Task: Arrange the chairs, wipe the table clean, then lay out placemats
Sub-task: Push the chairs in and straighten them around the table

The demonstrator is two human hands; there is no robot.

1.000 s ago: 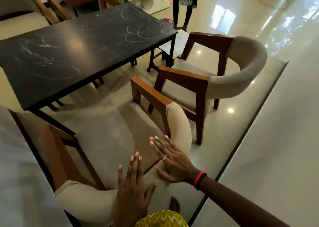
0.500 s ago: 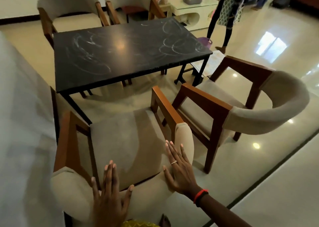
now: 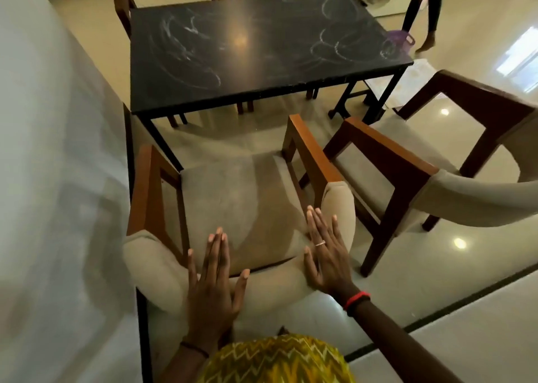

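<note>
Fingers (image 3: 217,248) of both hands lay straight and clamped on nothing: those of the left hand (image 3: 211,283) were pressed together with the thumb splayed, and those of the right hand (image 3: 326,254) were slightly fanned. Both palms rested flat on the curved padded backrest (image 3: 279,283) of the beige fabric armchair (image 3: 241,202) with brown wooden arms. This armchair stood directly in front of the person, facing the near edge of the black rectangular table (image 3: 262,48). A strip of floor showed between seat and table, so it was not yet tucked in. Its right arm stood near, but apart from, the arm of a 2nd matching armchair (image 3: 407,173), which sat angled to the right. The frame appeared to be solid timber, so the armchair would probably handle as rigid and fairly heavy. Its padding looked soft and likely to yield under pressure, while the woven fabric should give the palms good friction. The glossy cream tiled floor (image 3: 436,266) looked smooth enough for the legs to slide. Flat-palm pushing at the backrest suited a straight shove; for steering or lifting, the 2 square-edged wooden arms offered the firmer hold. White chalky swirls marked the matte tabletop.
</note>
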